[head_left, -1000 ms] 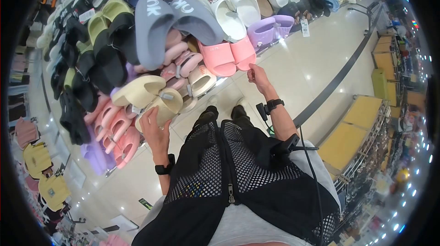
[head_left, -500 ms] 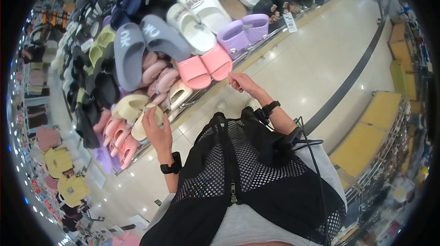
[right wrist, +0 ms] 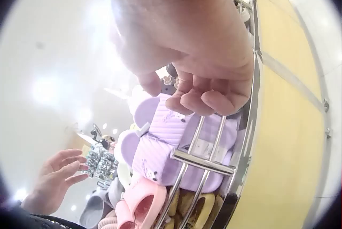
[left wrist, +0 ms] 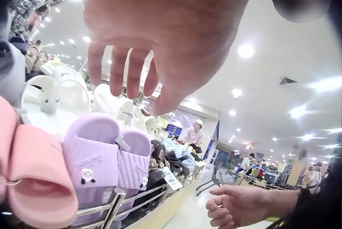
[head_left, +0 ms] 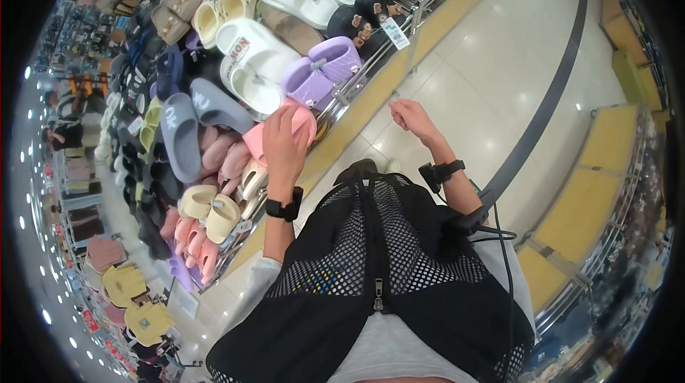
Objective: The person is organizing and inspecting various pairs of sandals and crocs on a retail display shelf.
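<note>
In the head view my left hand (head_left: pixel 284 142) is over a pair of pink slippers (head_left: pixel 305 126) at the front edge of a crowded shoe display. The left wrist view shows its fingers stretched out and apart, holding nothing, with the pink slippers (left wrist: pixel 43 173) below at the left. Purple slippers (head_left: pixel 308 87) with a panda motif sit beside the pink pair. My right hand (head_left: pixel 416 120) hovers over the floor in front of the display. Its fingers (right wrist: pixel 193 101) hang loosely curled around nothing, overlapping the purple slippers (right wrist: pixel 160 125) in the right wrist view.
White slippers (head_left: pixel 257 87), grey slippers (head_left: pixel 180 140) and cream slippers (head_left: pixel 222 217) fill the display behind a metal rail (head_left: pixel 348 89). A price tag (head_left: pixel 394 33) hangs there. To the right run a dark curved bar (head_left: pixel 546 122) and yellow-topped shelving (head_left: pixel 585 204).
My left hand has left the cream slippers and moved right and forward to the pink pair. My right hand has come away from the pink slippers' edge. The view has shifted along the display.
</note>
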`<action>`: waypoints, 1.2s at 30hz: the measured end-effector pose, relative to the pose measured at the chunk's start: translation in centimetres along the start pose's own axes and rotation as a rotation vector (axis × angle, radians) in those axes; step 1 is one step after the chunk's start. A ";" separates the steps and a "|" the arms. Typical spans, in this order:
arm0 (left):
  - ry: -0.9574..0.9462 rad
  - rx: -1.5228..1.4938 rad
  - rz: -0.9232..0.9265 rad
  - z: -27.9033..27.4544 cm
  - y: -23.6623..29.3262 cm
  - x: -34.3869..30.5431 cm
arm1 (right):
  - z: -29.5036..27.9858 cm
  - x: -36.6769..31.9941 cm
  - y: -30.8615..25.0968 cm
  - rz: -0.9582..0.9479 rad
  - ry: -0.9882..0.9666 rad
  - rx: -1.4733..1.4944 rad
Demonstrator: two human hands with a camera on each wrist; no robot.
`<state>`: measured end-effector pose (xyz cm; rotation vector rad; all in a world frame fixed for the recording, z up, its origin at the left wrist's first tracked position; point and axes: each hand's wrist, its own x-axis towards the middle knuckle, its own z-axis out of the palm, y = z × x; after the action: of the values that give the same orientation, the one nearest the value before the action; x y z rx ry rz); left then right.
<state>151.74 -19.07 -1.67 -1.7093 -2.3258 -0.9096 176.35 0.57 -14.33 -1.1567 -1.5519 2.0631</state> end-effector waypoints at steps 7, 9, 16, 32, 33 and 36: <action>-0.035 0.053 0.088 3.1 1.4 6.4 | -1.2 1.3 -2.4 -0.094 0.011 0.003; -0.031 0.071 0.100 4.3 1.3 8.2 | -1.0 1.9 -3.2 -0.160 -0.036 0.008; -0.081 0.091 0.091 8.6 0.3 14.2 | -0.6 7.9 -9.7 -0.126 -0.305 0.010; -0.108 -0.112 -0.201 11.9 -1.6 16.3 | 2.6 19.8 -20.2 -0.818 -0.584 -1.460; -0.109 -0.115 -0.210 11.9 -1.5 16.4 | 2.8 20.0 -20.3 -0.819 -0.628 -1.477; -0.120 -0.116 -0.238 11.8 -1.5 16.8 | 3.4 20.4 -20.2 -0.910 -0.689 -1.554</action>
<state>147.32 0.77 -4.72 -1.5914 -2.6487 -1.0258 156.76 19.21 -4.18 0.2886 -3.2258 0.3595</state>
